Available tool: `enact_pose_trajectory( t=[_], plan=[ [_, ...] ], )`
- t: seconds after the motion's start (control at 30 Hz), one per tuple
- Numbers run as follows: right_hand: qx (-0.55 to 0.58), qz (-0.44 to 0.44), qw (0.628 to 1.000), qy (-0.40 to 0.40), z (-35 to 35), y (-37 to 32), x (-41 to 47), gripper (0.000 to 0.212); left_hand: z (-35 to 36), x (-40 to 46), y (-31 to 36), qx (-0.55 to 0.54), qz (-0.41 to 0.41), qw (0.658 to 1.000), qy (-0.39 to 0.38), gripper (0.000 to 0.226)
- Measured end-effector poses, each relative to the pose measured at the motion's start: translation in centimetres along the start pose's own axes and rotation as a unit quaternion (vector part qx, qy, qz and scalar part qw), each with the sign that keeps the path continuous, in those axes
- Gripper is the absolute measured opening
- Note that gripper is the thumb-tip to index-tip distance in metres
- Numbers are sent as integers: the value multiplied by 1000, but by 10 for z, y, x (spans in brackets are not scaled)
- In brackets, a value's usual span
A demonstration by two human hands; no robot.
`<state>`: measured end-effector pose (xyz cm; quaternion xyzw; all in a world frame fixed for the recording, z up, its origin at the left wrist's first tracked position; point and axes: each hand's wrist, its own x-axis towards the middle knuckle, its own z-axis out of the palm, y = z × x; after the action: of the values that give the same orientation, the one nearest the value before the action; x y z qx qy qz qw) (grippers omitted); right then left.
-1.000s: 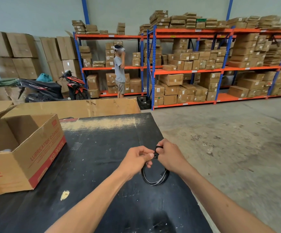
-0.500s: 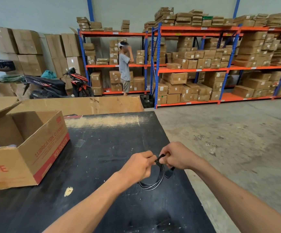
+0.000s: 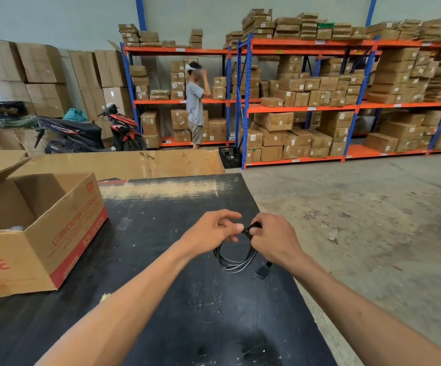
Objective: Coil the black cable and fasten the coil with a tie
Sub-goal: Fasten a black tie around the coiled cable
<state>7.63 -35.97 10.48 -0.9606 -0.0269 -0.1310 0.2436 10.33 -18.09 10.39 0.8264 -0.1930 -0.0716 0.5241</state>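
The black cable (image 3: 233, 261) hangs as a small coil of several loops just above the black table (image 3: 177, 299), near its right edge. My left hand (image 3: 211, 231) pinches the top of the coil between thumb and fingers. My right hand (image 3: 274, 237) grips the same spot from the right, holding a short black tie (image 3: 255, 225) that sticks up at the top of the coil. A black plug end (image 3: 262, 271) dangles below my right wrist. Whether the tie is closed is hidden by my fingers.
An open cardboard box (image 3: 55, 228) with red print stands on the table at the left. A flat cardboard sheet (image 3: 124, 163) lies behind the table. Concrete floor lies right of the table edge. Shelves of boxes, a scooter and two persons stand far back.
Both hands stay at the top of the coil and keep working the tie. The coil has tilted and dropped a little toward the table, and the plug end now hangs free.
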Motion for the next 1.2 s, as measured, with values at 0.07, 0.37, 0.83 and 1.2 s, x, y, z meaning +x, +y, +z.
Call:
enact_pose_trajectory(
  t=[0.07, 0.37, 0.83, 1.2],
  plan=[
    [7, -4, 1000, 14, -1, 6, 5, 14, -11, 2, -5, 28, -16, 999, -38, 31],
    [483, 115, 863, -92, 17, 9, 8, 33, -6, 10, -6, -416, -117, 898, 85, 23],
    [560, 241, 791, -55, 21, 2, 14, 36, 14, -30, -39, 430, 355, 822, 119, 50],
    [201, -144, 968, -37, 8, 16, -6, 45, 4, -27, -29, 240, 175, 947, 119, 28]
  ],
)
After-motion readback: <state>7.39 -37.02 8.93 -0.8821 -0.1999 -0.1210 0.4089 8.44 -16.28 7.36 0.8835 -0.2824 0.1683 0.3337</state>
